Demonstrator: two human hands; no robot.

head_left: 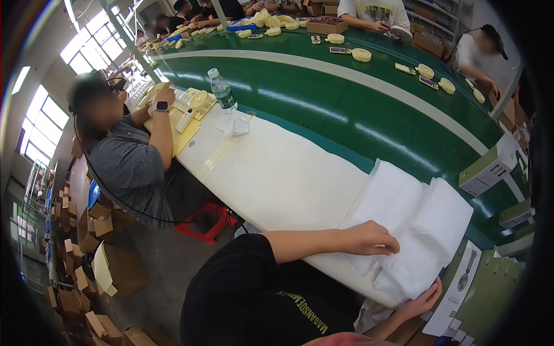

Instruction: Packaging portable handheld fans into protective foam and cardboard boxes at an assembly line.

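Long, glossy green conveyor belt (334, 112), upper frame; long white surface (283, 179), centre; soft white folded sheets (433, 230) on it, lower right; left hand (369, 238) over them, fingers curled, right hand (423, 299) at their bottom edge; cannot tell whether either grip pinches.

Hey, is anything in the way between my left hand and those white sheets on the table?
Nothing visible is: your left hand is right at the white sheets, fingers curled. Your right hand is by their lower edge, not between.
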